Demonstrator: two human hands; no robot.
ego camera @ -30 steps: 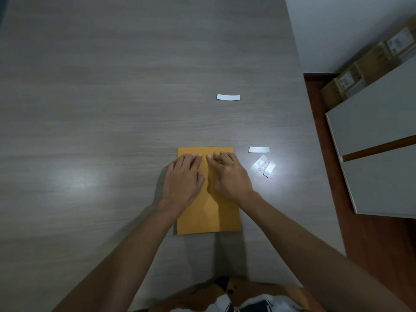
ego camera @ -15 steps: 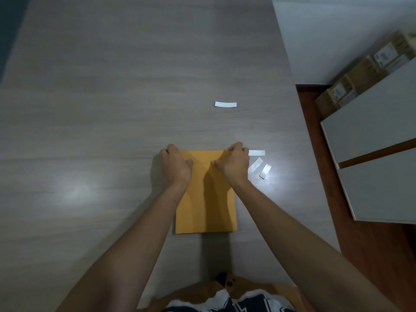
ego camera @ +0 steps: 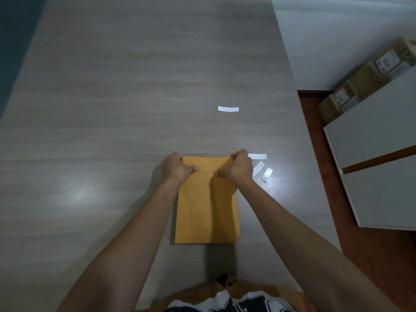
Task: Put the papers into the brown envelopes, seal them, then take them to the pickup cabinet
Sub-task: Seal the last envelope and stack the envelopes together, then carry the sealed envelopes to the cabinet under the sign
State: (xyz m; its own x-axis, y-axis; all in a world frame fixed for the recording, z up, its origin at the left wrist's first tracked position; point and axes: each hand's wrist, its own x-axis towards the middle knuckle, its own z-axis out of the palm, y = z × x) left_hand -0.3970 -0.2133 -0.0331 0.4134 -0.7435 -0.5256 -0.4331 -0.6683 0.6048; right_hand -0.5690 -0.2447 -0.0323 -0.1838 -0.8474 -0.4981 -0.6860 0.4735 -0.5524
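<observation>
A brown envelope [ego camera: 206, 212] lies flat on the grey wood-grain table [ego camera: 112, 109], its folded flap at the far end. My left hand [ego camera: 176, 167] grips the far left corner, fingers curled over the top edge and thumb on the flap. My right hand [ego camera: 237, 168] grips the far right corner the same way. More envelope edges peek out under the near right corner. No loose papers are in sight.
Three white peel-off strips [ego camera: 261, 167] lie just right of my right hand, and one more strip [ego camera: 228, 109] lies farther back. A white cabinet [ego camera: 378, 154] stands right of the table, with cardboard boxes [ego camera: 364, 79] behind it on the red-brown floor.
My hands slid apart from the middle of the flap to the envelope's two far corners, and their fingers curled over the top edge.
</observation>
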